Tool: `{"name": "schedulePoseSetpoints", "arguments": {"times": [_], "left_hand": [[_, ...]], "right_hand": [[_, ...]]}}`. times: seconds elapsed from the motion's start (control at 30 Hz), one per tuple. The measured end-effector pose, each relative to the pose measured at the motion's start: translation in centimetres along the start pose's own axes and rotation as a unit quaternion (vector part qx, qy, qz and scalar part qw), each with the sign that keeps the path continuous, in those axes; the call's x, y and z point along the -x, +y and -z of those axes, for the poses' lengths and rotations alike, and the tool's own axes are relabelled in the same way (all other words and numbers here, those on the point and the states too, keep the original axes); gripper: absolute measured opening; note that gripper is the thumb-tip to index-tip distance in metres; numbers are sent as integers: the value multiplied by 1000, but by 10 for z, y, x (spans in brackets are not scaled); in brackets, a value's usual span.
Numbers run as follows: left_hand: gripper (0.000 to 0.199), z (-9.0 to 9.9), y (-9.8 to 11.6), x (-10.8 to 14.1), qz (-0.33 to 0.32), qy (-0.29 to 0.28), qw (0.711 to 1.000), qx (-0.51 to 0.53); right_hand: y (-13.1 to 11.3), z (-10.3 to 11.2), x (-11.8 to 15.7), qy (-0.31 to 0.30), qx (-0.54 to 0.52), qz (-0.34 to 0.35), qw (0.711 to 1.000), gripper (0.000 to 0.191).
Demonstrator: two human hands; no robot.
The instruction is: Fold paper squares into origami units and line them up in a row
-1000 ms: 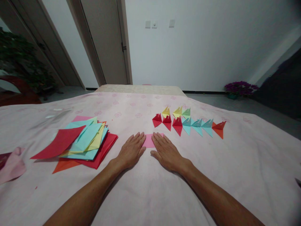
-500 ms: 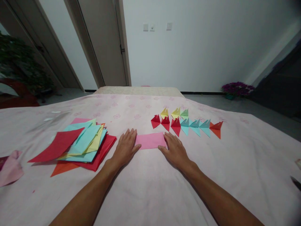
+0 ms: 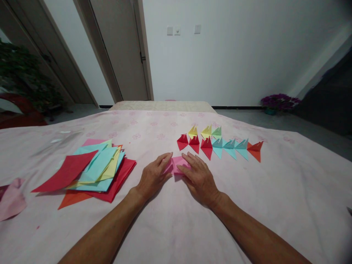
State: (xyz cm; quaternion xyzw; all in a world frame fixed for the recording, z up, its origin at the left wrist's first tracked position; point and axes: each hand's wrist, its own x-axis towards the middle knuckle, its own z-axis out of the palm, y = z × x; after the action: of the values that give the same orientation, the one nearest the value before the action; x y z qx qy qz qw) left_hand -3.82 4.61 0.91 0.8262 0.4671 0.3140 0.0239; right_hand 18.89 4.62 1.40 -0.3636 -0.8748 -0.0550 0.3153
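A folded piece of pink origami paper [image 3: 178, 162] is between my two hands in the middle of the cloth. My left hand [image 3: 156, 173] grips its left end, which bends up along a fold. Across its right part lies my right hand [image 3: 199, 174], fingers bent and thumb holding the near side; the hand hides that end. Just beyond stand small folded paper birds: red ones [image 3: 206, 146], blue ones [image 3: 230, 147], an orange one [image 3: 255, 149], yellow ones [image 3: 193, 132] and a green one [image 3: 217, 132].
To the left lies a loose pile of coloured paper sheets [image 3: 96, 165]. A pink crumpled cloth-like thing [image 3: 13, 201] sits at the far left edge. The pale pink flowered tablecloth [image 3: 170, 227] covers the table. Beyond are a door [image 3: 118, 47] and purple flowers [image 3: 279, 101].
Both hands have come closer together. The pink paper lay flat between them before; now its left end is bent up, and my right hand covers its right part.
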Motion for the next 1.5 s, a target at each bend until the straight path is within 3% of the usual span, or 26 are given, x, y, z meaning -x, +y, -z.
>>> {"name": "schedulePoseSetpoints", "arguments": {"times": [0.13, 0.23, 0.33, 0.5, 0.6, 0.77, 0.87, 1.17, 1.3, 1.4, 1.5], "left_hand": [[52, -2, -1, 0, -14, -5, 1000, 27], [28, -2, -3, 3, -49, 25, 996, 74], [20, 2, -4, 7, -48, 86, 985, 141], [20, 12, -3, 8, 11, 147, 964, 222], [22, 11, -2, 7, 12, 129, 959, 253], [16, 6, -4, 8, 14, 110, 958, 265], [12, 7, -6, 8, 10, 85, 967, 240], [35, 12, -13, 10, 12, 9, 994, 106], [29, 10, -17, 9, 40, -7, 996, 76], [11, 10, -17, 6, 87, -18, 994, 57], [19, 10, -16, 2, 131, -49, 990, 14]], "right_hand": [[-2, 0, -2, 19, -24, 33, 999, 19], [-6, 6, -3, 37, -47, 72, 996, 23], [-3, 13, -2, 54, -61, 99, 992, 31], [17, 19, 1, 93, -22, -8, 995, 44], [23, 18, 1, 100, -8, -26, 995, 39], [19, 16, 0, 64, -33, 52, 996, 30], [23, 15, 2, 32, -41, 61, 997, 31], [33, 5, 8, -31, -108, 35, 993, 42], [36, -2, 11, -22, -152, -20, 988, 40], [37, -3, 9, -20, -178, -112, 977, 25], [34, -3, 4, -36, -174, -218, 960, 18]]}}
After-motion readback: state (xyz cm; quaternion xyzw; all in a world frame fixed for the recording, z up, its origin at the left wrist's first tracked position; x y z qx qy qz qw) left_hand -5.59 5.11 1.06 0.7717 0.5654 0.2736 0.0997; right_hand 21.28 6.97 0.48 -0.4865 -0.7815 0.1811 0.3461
